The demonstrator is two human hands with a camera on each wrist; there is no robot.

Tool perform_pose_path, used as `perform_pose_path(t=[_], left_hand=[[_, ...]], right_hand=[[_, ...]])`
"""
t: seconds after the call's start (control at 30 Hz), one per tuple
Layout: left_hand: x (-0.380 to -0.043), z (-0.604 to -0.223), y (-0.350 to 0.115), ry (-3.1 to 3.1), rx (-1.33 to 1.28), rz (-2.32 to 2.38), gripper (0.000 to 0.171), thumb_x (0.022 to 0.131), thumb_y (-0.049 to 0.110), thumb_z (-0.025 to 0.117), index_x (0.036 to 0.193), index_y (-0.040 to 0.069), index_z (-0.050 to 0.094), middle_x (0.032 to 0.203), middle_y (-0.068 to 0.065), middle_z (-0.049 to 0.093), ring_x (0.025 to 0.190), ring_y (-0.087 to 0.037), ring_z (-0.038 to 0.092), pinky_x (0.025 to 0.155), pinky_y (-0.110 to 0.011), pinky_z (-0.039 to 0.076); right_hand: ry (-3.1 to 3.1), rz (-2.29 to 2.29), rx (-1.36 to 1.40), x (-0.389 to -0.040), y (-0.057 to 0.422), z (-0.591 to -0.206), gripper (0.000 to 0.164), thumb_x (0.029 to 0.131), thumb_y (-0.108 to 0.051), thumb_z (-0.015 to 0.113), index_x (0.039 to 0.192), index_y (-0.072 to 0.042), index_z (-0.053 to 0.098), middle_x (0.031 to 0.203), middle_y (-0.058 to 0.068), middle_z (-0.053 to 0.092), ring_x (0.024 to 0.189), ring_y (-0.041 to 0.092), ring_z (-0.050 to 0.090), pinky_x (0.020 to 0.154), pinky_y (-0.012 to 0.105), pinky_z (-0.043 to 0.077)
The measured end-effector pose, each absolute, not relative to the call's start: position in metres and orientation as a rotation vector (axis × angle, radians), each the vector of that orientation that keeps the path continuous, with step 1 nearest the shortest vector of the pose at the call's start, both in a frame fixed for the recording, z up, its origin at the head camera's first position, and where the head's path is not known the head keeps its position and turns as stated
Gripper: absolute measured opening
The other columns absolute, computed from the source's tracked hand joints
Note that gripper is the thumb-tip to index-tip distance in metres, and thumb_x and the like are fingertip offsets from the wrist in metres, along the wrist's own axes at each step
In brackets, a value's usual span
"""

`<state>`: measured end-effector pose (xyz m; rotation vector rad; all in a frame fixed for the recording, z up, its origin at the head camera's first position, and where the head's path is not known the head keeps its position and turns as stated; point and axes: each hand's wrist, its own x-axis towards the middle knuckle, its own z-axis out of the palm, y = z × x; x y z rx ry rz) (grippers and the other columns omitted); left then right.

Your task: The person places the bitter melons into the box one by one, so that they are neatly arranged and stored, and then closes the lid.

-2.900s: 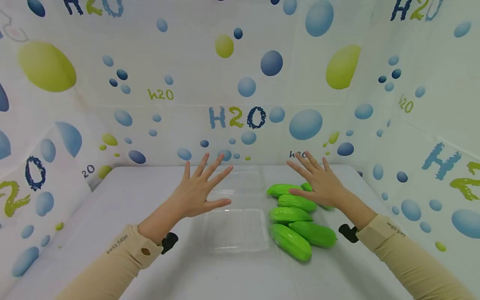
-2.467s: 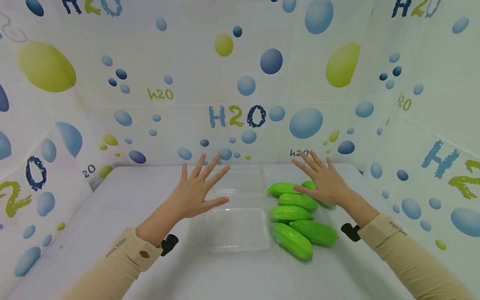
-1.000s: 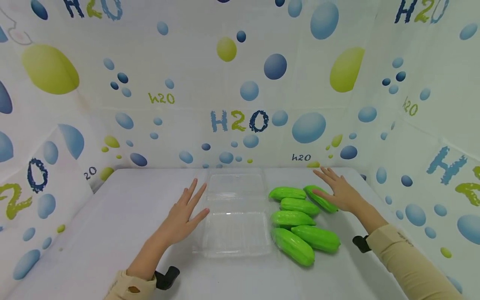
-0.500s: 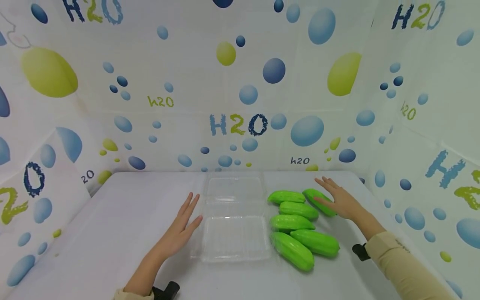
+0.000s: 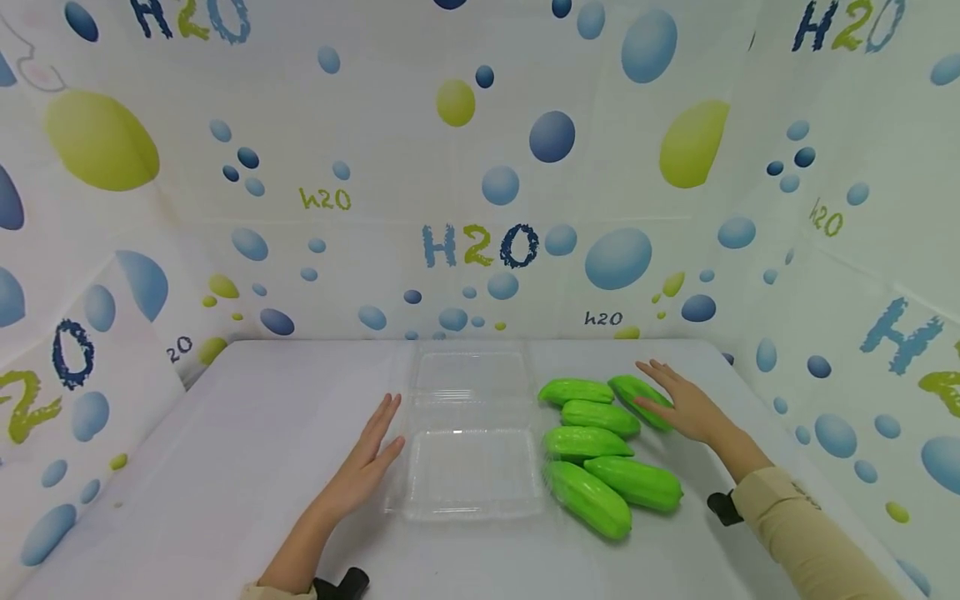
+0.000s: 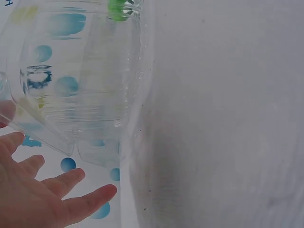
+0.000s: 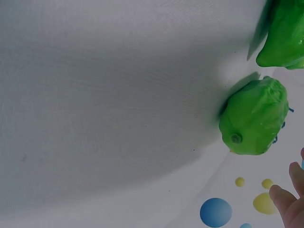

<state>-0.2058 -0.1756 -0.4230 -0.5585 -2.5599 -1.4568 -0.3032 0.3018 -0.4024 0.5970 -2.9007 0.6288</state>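
Observation:
My left hand (image 5: 358,468) hovers just left of a clear plastic clamshell container (image 5: 474,477), its fingers straight and holding nothing. The clamshell lies opened out, one half behind the other; its ribbed wall (image 6: 78,102) fills the upper left of the left wrist view. Several glossy green cucumber-like vegetables (image 5: 587,502) lie right of it. Over the back right one (image 5: 632,390), my right hand (image 5: 692,412) is held with fingers extended, partly covering it in the head view. That vegetable's blunt stem end (image 7: 256,118) shows in the right wrist view, apart from the fingertips (image 7: 280,195).
A white cloth covers the table (image 5: 247,467). White sheeting (image 5: 375,125) printed with blue and green bubbles and "H2O" stands behind and on both sides. Dark wrist cameras (image 5: 724,508) sit at both cuffs.
Both hands have come down from a raised, spread-finger pose. The left moved back and left of the clamshell, the right outward to the right. Vegetables and clamshell stayed put.

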Motion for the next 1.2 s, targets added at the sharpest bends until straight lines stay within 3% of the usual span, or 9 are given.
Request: perform_pose_path(t=[0.33, 1.2], left_hand=[[-0.207, -0.426, -0.174, -2.534, -0.566, -1.582, 0.057, 0.098, 0.021, 0.042, 0.148, 0.015, 0.014, 0.152, -0.013, 0.001, 0.134, -0.043, 0.014, 0.103, -0.062, 0.015], [-0.206, -0.444, -0.168, -2.517, -0.591, -1.594, 0.055, 0.096, 0.005, 0.04, 0.147, 0.011, 0.018, 0.152, -0.015, 0.006, 0.133, -0.043, 0.016, 0.102, -0.064, 0.01]], right_hand=[[-2.9, 0.688, 0.553, -0.303, 0.306, -0.41, 0.069, 0.09, -0.044, 0.052, 0.143, -0.007, 0.029, 0.144, 0.028, 0.023, 0.129, 0.048, 0.021, 0.097, 0.067, 0.021], [-2.936, 0.766, 0.497, -0.305, 0.314, -0.43, 0.068, 0.091, -0.04, 0.054, 0.141, -0.001, 0.031, 0.138, 0.03, 0.033, 0.124, 0.05, 0.029, 0.096, 0.064, 0.026]])
